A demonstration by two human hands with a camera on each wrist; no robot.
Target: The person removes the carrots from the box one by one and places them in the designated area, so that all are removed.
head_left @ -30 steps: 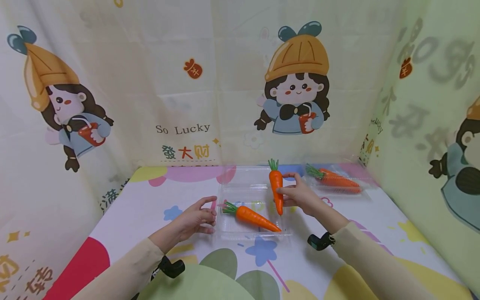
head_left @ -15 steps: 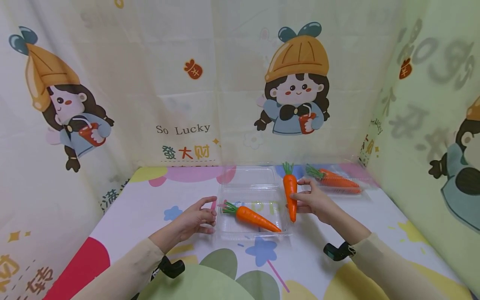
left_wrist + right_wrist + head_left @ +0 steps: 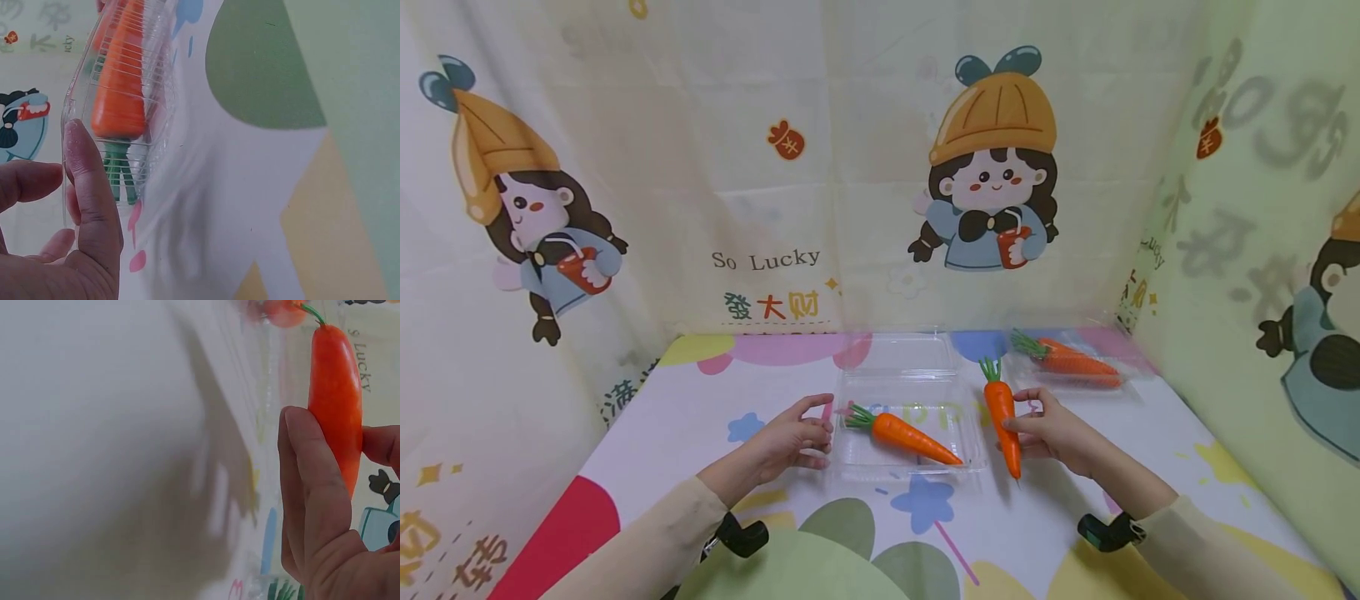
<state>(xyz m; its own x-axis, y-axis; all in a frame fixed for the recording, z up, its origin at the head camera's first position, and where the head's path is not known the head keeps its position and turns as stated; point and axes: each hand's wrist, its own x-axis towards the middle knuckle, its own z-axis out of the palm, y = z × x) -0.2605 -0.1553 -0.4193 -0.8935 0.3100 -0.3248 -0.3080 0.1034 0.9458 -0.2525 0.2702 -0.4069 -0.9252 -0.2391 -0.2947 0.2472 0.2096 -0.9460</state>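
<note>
An open clear plastic clamshell box [image 3: 850,457] stands in the middle of the table in the head view, with a toy carrot [image 3: 912,437] lying slantwise in it. My left hand [image 3: 786,437] pinches the left rim of this box; the left wrist view shows the thumb and fingers [image 3: 94,187] on either side of the rim. Just right of the box, my right hand [image 3: 1052,433] holds a second toy carrot [image 3: 1002,421] between thumb and fingers, green leaves up and tip down. The right wrist view shows that carrot [image 3: 334,387] raised off the table, its shadow falling beside it.
At the back right is another clear plastic box [image 3: 1131,358] with orange carrots [image 3: 1078,362] inside. The tabletop [image 3: 700,425] has a colourful printed cover. Printed cloth hangs as walls behind [image 3: 865,167] and on both sides.
My right hand has carried its carrot rightward and toward me, from above the box's right part to beside it. The left hand, the box and the carrot inside have stayed put.
</note>
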